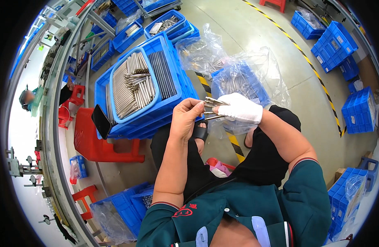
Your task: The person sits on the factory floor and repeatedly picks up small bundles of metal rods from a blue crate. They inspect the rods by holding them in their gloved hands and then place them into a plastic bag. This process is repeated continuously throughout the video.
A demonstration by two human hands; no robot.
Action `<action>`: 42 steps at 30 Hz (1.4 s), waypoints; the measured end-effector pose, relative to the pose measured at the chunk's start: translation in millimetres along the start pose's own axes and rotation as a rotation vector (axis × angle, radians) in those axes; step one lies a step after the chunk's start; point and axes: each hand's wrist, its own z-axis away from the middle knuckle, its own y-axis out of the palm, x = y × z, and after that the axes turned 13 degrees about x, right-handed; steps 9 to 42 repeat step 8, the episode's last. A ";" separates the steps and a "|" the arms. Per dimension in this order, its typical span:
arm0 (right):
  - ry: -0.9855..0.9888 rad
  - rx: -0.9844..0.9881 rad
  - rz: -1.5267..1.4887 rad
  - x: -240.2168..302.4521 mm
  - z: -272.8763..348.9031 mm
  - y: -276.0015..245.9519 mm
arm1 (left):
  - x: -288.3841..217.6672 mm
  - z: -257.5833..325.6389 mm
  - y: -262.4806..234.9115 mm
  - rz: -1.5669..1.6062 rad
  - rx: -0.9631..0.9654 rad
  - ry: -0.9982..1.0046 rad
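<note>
Here, in the head view, the bare left hand [186, 117] pinches one end of a small bundle of metal rods [213, 106] between thumb and fingertips, while the right hand [240, 109] — wearing a white glove — closes around the other end of the same bundle. The rods sit between the two hands, above the person's lap and fanned slightly apart. Just to the left, a blue tray [116, 68] filled with rows of similar steel rods rests on stacked blue crates [179, 88], which stand on a red stool [95, 144]. Behind the hands lies another blue crate lined with a clear plastic bag [263, 70] — more rods show inside.
</note>
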 end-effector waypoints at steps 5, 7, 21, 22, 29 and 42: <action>-0.025 0.001 0.008 5.1 2.1 1.6 | 1.4 1.1 -4.3 -0.007 0.034 -0.006; -0.017 0.028 0.031 5.8 2.7 0.7 | 0.6 2.0 -6.7 -0.037 0.063 -0.044; -0.013 0.042 0.042 5.6 2.9 0.0 | -0.6 2.3 -8.1 -0.055 0.080 -0.083; -0.013 0.042 0.042 5.6 2.9 0.0 | -0.6 2.3 -8.1 -0.055 0.080 -0.083; -0.013 0.042 0.042 5.6 2.9 0.0 | -0.6 2.3 -8.1 -0.055 0.080 -0.083; -0.013 0.042 0.042 5.6 2.9 0.0 | -0.6 2.3 -8.1 -0.055 0.080 -0.083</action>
